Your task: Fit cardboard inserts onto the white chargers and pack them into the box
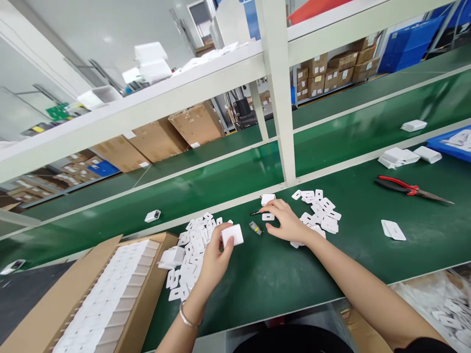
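Note:
My left hand [218, 252] grips a white plastic charger housing [232, 236] between thumb and fingers, above the green bench. My right hand [286, 223] reaches over the bench, thumb apart from the fingers. Its fingertips are at a small, thin black piece [254, 213]; whether they touch it is unclear. Under that hand lies a white cover plate with a slot [268, 216]. Another white housing [268, 199] stands just behind. A small circuit board with a yellow part [255, 228] lies between my hands.
Loose white plates lie in a left pile [195, 252] and a right pile [320, 213]. A cardboard box [147, 289] of white housings stands at left. Red-and-black pliers [412, 189] and a blue tray [449, 147] are at right. A shelf post [277, 98] rises behind.

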`<state>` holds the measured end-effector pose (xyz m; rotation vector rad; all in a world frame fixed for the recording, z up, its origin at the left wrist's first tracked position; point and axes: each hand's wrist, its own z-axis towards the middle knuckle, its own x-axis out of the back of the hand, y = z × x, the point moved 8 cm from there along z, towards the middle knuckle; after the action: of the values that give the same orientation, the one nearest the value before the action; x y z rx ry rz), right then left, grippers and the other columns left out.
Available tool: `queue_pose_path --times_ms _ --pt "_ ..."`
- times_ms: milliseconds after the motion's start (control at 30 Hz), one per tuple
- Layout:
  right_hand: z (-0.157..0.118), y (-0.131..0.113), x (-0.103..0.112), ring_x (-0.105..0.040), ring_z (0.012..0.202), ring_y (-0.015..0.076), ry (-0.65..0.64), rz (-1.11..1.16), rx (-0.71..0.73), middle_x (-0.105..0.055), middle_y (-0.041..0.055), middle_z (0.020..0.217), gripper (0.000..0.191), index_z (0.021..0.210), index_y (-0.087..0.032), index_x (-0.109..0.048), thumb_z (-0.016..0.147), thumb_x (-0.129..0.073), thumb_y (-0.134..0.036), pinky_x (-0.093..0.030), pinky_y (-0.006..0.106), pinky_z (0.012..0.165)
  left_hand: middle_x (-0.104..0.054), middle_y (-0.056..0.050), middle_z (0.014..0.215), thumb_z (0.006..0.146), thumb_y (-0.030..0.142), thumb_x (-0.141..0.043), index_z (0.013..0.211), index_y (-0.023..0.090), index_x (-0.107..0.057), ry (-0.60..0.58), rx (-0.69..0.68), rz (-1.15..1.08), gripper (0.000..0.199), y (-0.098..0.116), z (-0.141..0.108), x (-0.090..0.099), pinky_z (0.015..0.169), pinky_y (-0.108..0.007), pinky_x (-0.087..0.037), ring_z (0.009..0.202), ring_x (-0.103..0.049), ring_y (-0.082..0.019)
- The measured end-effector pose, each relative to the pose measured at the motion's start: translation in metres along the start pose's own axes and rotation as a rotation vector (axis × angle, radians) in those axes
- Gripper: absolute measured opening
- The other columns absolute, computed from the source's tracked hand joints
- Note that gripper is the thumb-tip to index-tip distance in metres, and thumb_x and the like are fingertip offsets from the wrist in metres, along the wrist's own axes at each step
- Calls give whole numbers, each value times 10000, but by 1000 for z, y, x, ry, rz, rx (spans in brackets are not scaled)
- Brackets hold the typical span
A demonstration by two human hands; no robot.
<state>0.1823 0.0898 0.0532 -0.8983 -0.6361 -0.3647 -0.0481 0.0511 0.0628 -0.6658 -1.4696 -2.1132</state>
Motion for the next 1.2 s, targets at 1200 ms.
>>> queue_pose_path --times_ms 1200 --pt "5 8 -36 -448 1378 415 -107 -386 111 -568 165 1380 398 1249 -238 -673 904 -653 -435 -342 627 1136 -503 -206 1224 988 418 -521 1332 135 -604 413 142 695 453 -73 -102 101 1029 -574 -432 1191 -508 -391"
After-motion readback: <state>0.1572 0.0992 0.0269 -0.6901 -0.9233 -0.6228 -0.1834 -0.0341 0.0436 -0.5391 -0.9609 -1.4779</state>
